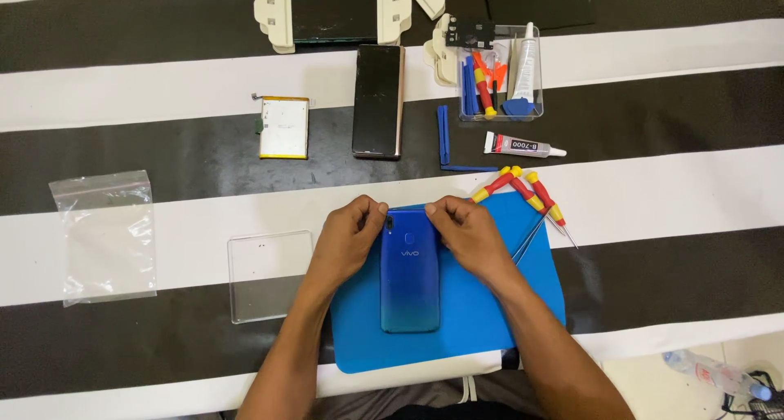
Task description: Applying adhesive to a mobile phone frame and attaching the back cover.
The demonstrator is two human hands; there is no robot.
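Here, the blue phone (pixel 409 273) lay face down on the blue mat (pixel 490 306). It looked light, stiff, smooth and slippery, and likely easy to crack, so its side edges seemed safest to hold. Your left hand (pixel 347 240) and right hand (pixel 465 232) curled over its top corners, fingertips pressing there.

A: What can't you make out at twelve o'clock?

B: The clamped panel (pixel 333 12) and the dark slab (pixel 539 8) run off the top edge.

A: And the blue phone (pixel 409 273)?

B: Its upper corners sit under the left hand (pixel 347 240) and right hand (pixel 465 234).

A: Five o'clock?

B: A plastic bottle (pixel 710 375), blurred, and cables (pixel 747 400) cut by the corner. The tools in the clear box (pixel 500 75) crowd together, too small to sort.
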